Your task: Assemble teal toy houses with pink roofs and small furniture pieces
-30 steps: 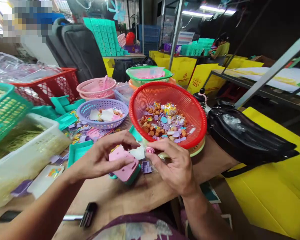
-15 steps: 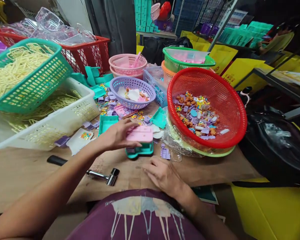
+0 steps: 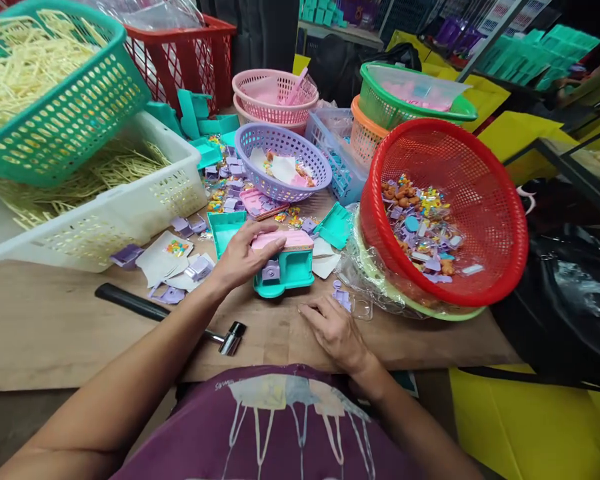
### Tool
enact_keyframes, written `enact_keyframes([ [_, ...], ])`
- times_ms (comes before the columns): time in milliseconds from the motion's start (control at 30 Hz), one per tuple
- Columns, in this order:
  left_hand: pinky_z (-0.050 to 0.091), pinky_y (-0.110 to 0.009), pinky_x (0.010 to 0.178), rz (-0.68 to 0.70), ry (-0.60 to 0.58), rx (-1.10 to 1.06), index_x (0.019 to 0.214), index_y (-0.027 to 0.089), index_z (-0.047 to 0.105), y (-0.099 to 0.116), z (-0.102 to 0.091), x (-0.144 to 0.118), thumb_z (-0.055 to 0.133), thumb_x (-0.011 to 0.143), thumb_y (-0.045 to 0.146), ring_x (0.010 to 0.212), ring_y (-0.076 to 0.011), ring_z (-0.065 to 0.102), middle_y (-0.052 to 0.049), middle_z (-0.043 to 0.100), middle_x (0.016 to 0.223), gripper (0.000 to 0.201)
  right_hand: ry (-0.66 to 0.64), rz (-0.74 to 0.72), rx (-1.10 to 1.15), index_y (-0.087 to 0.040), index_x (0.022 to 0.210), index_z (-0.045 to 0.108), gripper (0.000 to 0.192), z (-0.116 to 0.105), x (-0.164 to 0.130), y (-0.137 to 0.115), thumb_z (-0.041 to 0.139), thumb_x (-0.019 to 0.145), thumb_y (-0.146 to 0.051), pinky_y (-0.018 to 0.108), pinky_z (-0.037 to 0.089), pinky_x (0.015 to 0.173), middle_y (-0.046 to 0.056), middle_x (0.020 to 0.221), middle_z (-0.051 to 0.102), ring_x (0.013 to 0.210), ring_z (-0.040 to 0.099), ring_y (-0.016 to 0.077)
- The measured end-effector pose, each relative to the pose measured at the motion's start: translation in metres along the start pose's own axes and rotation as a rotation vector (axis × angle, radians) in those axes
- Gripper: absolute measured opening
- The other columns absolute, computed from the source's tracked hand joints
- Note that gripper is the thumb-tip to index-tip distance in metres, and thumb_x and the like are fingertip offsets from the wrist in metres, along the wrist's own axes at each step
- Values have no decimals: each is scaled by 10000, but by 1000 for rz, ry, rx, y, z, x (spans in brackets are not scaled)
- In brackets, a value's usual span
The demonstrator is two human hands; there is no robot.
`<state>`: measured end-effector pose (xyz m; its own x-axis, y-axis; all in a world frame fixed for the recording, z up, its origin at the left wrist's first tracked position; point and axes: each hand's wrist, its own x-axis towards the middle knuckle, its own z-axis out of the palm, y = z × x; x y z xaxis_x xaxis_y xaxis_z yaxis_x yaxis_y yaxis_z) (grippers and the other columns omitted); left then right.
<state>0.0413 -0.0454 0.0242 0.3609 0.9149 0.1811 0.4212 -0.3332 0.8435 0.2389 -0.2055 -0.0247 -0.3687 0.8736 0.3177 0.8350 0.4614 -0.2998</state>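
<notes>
My left hand [image 3: 250, 257] is closed over a teal toy house [image 3: 299, 270] with a pink roof [image 3: 300, 239]; the thumb presses along the roof's front edge and the fingers go behind it. A small purple part [image 3: 271, 271] sits in the left side of the house's open front. My right hand [image 3: 333, 333] rests on the wooden table, its fingers loosely bent and holding nothing that I can see. Just beyond its fingers lie a purple plastic piece [image 3: 341, 295] and a clear plastic piece [image 3: 363, 308]. A hammer [image 3: 233, 338] with a black handle lies partly under my left forearm.
On the right a red basket [image 3: 500, 220] of small parts leans over plastic bags. A purple basket [image 3: 283, 190] stands behind the house. To the left, a green basket [image 3: 80, 127] rests on a white crate [image 3: 145, 213]. Loose purple parts lie on white paper [image 3: 160, 267].
The view has shifted and tipped downward. My left hand stays on the toy house, whose teal front and purple part now show more clearly. My right hand still rests on the table.
</notes>
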Motion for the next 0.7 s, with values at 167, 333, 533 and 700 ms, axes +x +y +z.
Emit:
enact_keyframes([
  [167,459,-368,985,37,2,-28,1103,169,702,0,2,6,569,862,557,1036,-234,617,-84,671,1115,475,-31,49,54,-171,1008,684,178,-5,3,-3,512,964,-164,324,467,758,85,927,635,866,556,202],
  [333,470,-325,941,25,-68,-64,1049,194,720,9,4,10,505,912,557,1026,-229,638,-50,718,1097,444,-2,173,148,-179,867,654,144,-5,5,-6,540,954,-162,287,473,734,50,841,616,797,574,169],
  [533,484,-296,814,15,-84,-98,969,184,723,19,16,8,433,949,552,895,-213,653,-22,735,955,469,-12,293,174,-190,814,627,125,-4,9,-9,579,899,-113,270,458,668,26,787,590,746,589,169],
  [700,490,-309,834,-21,-53,-102,957,181,727,19,24,7,431,950,545,901,-220,657,-27,738,943,469,-4,320,124,-200,827,616,145,0,5,-11,537,906,-109,277,454,672,29,795,604,759,598,180],
])
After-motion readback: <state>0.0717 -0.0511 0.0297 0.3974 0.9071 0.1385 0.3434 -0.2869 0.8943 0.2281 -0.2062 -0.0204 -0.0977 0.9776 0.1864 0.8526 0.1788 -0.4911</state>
